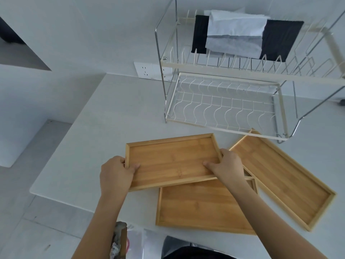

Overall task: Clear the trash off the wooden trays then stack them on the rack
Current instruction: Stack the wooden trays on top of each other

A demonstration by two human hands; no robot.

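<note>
Because both hands clamp its short ends, the lifted wooden tray (172, 161) reads as a stiff, light board that should carry flat without flexing. The left hand (115, 172) wraps the left rim, thumb lying on the tray floor and the other fingers hidden beneath; the right hand (226, 166) mirrors it on the right rim, fingers (210, 164) pressed onto the inner surface. The smooth bamboo grain looks a little slick, so the raised lip is probably the sound place to hold, a pinch across it at each end.

Just below the right wrist a second tray (203, 206) lies flat on the white counter (93, 128), partly covered by the lifted one. Beyond the right fingers a third, longer tray (283, 182) sits at an angle, one corner tucked under the rack. All three look bare of trash, with shallow rectangular wells and thin square rims.

Farther off stands the two-tier wire rack (224, 109): cream-coated frame, chrome legs, wavy white wires on its unloaded lower shelf. Dark and pale cloths (239, 34) hang limp over the upper tier. The wire slots will likely want the tray fed edgewise.
</note>
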